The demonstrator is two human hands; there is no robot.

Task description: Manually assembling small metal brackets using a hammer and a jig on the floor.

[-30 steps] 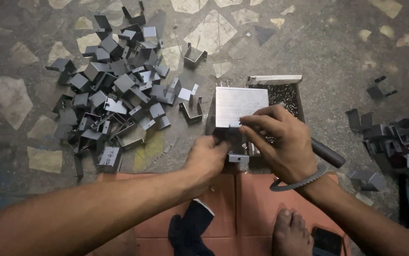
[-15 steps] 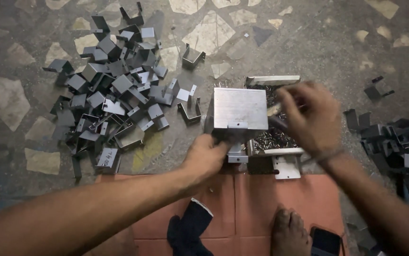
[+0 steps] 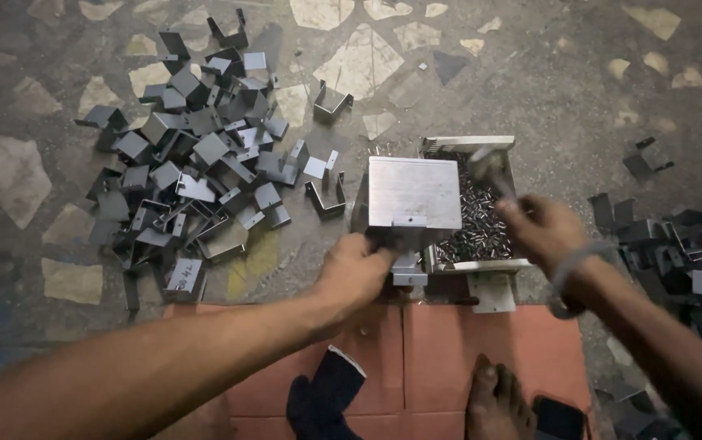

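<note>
Left hand (image 3: pixel 355 273) gripping the near edge of the metal block (image 3: pixel 414 194). Right hand (image 3: pixel 540 231) blurred, grip unclear, over the tray of small metal pieces (image 3: pixel 481 224) right of the block.

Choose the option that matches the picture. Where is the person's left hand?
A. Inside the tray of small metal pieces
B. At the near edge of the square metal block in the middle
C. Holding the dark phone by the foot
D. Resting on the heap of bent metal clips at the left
B: the left hand grips the near edge of the square metal block, apart from the clip heap and the tray.
</note>
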